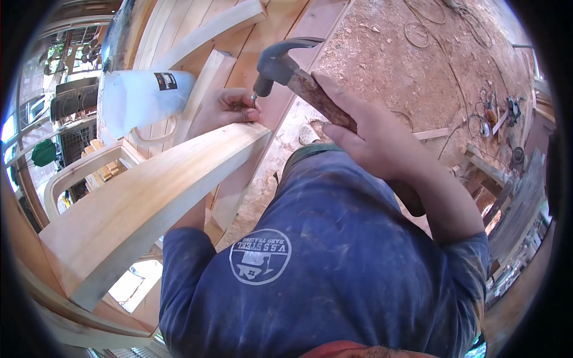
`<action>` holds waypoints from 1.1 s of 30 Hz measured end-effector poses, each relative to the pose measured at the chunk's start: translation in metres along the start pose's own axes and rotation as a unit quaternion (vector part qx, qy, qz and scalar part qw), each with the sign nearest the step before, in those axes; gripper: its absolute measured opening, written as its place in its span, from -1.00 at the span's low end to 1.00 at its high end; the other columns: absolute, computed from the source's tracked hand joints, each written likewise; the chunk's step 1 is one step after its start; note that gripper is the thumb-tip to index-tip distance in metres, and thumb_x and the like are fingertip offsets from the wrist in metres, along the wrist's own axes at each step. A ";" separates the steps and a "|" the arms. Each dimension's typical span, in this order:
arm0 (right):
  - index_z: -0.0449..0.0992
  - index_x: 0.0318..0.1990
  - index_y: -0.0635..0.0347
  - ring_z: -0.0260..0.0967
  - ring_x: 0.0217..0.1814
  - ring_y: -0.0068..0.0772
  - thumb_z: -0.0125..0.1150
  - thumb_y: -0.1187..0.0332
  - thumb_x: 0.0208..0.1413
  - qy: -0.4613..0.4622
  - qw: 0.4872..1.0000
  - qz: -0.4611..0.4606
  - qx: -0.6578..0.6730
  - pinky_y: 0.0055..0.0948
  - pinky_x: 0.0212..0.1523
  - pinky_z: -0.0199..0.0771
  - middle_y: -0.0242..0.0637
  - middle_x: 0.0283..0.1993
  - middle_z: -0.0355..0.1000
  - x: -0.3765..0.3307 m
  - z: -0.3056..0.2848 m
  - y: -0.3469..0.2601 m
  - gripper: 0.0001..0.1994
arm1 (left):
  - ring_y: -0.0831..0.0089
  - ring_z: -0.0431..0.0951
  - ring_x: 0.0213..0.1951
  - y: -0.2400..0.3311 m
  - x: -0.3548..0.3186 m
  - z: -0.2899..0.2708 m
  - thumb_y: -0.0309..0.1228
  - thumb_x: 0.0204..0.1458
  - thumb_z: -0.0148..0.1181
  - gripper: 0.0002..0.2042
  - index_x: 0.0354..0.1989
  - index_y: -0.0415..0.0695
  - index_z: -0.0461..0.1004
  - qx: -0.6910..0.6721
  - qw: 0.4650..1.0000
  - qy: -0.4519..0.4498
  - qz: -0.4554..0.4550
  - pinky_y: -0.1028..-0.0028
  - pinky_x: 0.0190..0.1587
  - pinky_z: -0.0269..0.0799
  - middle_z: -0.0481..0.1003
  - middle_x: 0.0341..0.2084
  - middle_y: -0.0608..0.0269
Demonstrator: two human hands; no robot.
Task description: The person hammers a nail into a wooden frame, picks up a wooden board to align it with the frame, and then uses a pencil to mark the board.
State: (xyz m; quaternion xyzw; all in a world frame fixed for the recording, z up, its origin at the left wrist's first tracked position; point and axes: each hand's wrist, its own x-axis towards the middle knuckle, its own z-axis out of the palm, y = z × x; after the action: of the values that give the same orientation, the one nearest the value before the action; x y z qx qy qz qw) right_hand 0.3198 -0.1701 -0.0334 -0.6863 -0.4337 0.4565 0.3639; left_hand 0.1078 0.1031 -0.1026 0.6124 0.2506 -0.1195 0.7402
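A claw hammer (276, 65) with a dark metal head and a worn reddish-brown handle is gripped by my right hand (369, 134). Its striking face is right at the top of a small metal nail (253, 102); whether they touch I cannot tell. My left hand (228, 108) pinches that nail, fingers closed, just above the end of a pale curved wooden beam (161, 176). This beam slants from the lower left up to the middle. Part of my left forearm is hidden behind it.
A translucent whitish plastic jug (134, 98) lies on wooden planks to the left, by a length of cut timber (209, 80). Beyond the planks' edge, wood shavings cover the reddish ground (382, 53). Cables (444, 56) and tools lie at the far right.
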 end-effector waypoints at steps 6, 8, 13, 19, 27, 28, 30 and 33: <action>0.03 0.57 0.14 0.51 0.20 -0.03 0.18 0.36 0.31 -0.041 0.999 0.035 0.008 -0.22 0.24 0.42 0.17 0.18 0.50 0.006 0.003 -0.003 -0.28 | 0.58 0.65 -0.27 0.002 -0.001 -0.001 -0.53 0.12 0.42 -0.87 -0.24 -0.24 0.58 0.057 0.998 0.031 -0.025 0.57 -0.19 0.55 0.64 -0.36 0.28; 0.05 0.55 0.17 0.55 0.05 0.10 0.18 0.34 0.29 -0.010 1.000 0.017 0.012 -0.14 0.13 0.47 0.20 0.03 0.53 0.004 0.003 0.009 -0.29 | 0.53 0.68 -0.25 -0.012 -0.001 -0.008 -0.48 0.16 0.40 -0.89 -0.26 -0.20 0.59 0.005 1.000 0.026 -0.013 0.50 -0.14 0.59 0.67 -0.30 0.24; 0.08 0.52 0.29 0.61 -0.13 0.14 0.18 0.31 0.27 0.011 0.997 0.041 0.067 -0.08 0.01 0.55 0.19 -0.14 0.58 -0.001 0.001 0.037 -0.28 | 0.53 0.62 -0.17 -0.035 -0.012 0.002 -0.29 0.27 0.31 -0.81 -0.20 -0.14 0.52 -0.039 0.962 0.236 0.130 0.47 -0.09 0.53 0.64 -0.23 0.20; 0.15 0.47 0.32 0.41 0.29 0.17 0.21 0.28 0.24 -0.002 0.998 -0.051 0.030 -0.10 0.28 0.39 0.21 0.22 0.43 0.024 -0.014 0.080 -0.31 | 0.57 0.53 -0.25 -0.086 -0.035 0.012 -0.22 0.32 0.15 -0.81 -0.32 0.01 0.40 -0.009 0.955 0.292 0.050 0.49 -0.17 0.46 0.56 -0.28 0.32; 0.28 0.20 0.19 0.57 -0.28 0.04 0.19 0.16 0.29 -0.113 0.992 -0.043 -0.040 -0.04 -0.15 0.53 0.07 -0.24 0.55 0.057 -0.052 0.074 -0.55 | 0.47 0.40 -0.38 -0.111 -0.047 0.051 -0.32 0.25 0.30 -0.78 -0.24 -0.16 0.39 0.253 0.818 0.474 0.208 0.43 -0.24 0.39 0.37 -0.47 0.33; 0.26 0.24 0.18 0.57 -0.35 0.00 0.18 0.16 0.29 -0.148 0.989 -0.008 -0.020 -0.05 -0.21 0.54 0.06 -0.26 0.55 0.052 -0.064 0.056 -0.53 | 0.44 0.46 -0.32 -0.117 -0.052 0.057 -0.31 0.27 0.26 -0.80 -0.19 -0.19 0.43 0.264 0.808 0.498 0.172 0.39 -0.17 0.44 0.44 -0.41 0.29; 0.24 0.27 0.20 0.57 -0.38 -0.01 0.16 0.18 0.30 -0.147 0.988 -0.018 -0.041 -0.05 -0.24 0.55 0.07 -0.26 0.55 0.055 -0.077 0.060 -0.50 | 0.41 0.51 -0.22 -0.133 -0.054 0.065 -0.28 0.29 0.21 -0.78 -0.13 -0.21 0.47 0.435 0.716 0.516 0.178 0.38 -0.09 0.45 0.49 -0.32 0.24; 0.19 0.33 0.26 0.58 -0.39 -0.03 0.14 0.20 0.30 -0.167 0.984 -0.024 -0.060 -0.05 -0.26 0.56 0.09 -0.25 0.55 0.060 -0.086 0.057 -0.45 | 0.35 0.59 -0.10 -0.115 -0.047 0.094 -0.21 0.30 0.16 -0.68 -0.04 -0.25 0.52 0.416 0.703 0.559 0.139 0.33 0.00 0.50 0.58 -0.18 0.15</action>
State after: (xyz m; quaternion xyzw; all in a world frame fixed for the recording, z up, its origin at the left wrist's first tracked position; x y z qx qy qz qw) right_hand 0.4281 -0.1435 -0.0761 -0.6105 -0.5309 0.5293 0.2553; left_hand 0.0337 -0.0194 -0.1637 0.8404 0.4557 0.2567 0.1418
